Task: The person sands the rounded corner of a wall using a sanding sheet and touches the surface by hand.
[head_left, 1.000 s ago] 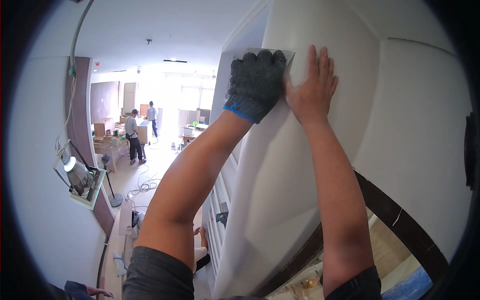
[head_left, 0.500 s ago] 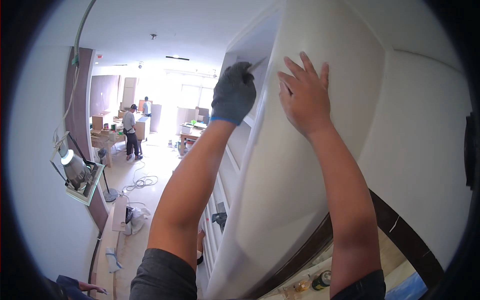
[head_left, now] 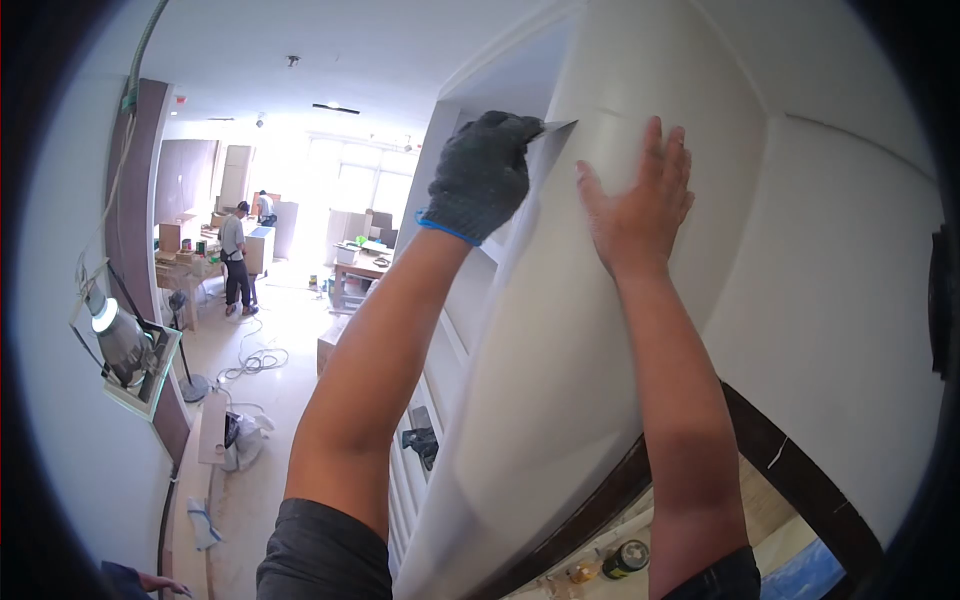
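Observation:
My left hand [head_left: 482, 175], in a dark grey glove with a blue cuff, is closed round a tool with a thin metal blade [head_left: 558, 128]. Its handle is hidden in the fist. The blade points right, at the upper left edge of a tall cream-white panel [head_left: 570, 330]. Whether the tip touches the panel, I cannot tell. To the right, my bare right hand [head_left: 640, 215] lies against the panel's smooth face, fingers stretched out and thumb apart, holding nothing.
White shelving [head_left: 425, 385] with a dark item on it runs down left of the panel. A lit work lamp [head_left: 125, 345] hangs at the left wall. Two people stand by workbenches far back; another person's hand [head_left: 165, 584] shows bottom left. Cable [head_left: 255, 362] lies on the floor.
My left hand has turned, bringing the blade right to the panel's edge. My right hand has shifted right and flattened on the panel. The view has swung slightly right.

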Demonstrator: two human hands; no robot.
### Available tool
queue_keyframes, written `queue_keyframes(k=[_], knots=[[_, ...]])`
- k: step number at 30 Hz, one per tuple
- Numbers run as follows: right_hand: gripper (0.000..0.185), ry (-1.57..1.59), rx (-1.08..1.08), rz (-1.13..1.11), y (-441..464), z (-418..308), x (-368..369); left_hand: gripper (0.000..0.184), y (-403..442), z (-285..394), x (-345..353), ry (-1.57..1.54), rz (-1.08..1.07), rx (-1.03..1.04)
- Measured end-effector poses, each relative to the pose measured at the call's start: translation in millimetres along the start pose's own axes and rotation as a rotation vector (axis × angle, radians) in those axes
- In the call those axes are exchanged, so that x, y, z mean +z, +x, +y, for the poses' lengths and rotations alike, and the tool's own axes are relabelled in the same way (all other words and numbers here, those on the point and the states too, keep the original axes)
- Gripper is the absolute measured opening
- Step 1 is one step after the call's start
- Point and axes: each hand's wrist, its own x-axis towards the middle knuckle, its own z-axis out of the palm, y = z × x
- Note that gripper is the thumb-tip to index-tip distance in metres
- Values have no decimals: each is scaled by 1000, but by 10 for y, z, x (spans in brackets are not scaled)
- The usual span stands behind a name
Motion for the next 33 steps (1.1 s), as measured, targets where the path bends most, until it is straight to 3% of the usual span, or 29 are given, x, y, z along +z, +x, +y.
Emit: queue_keyframes(k=[14,33], knots=[[104,-1,-26,-2,-7,5,-34,39,91,-94,118,97,81,177],[105,14,-31,5,1,-13,-9,38,47,45,74,162,31,137]])
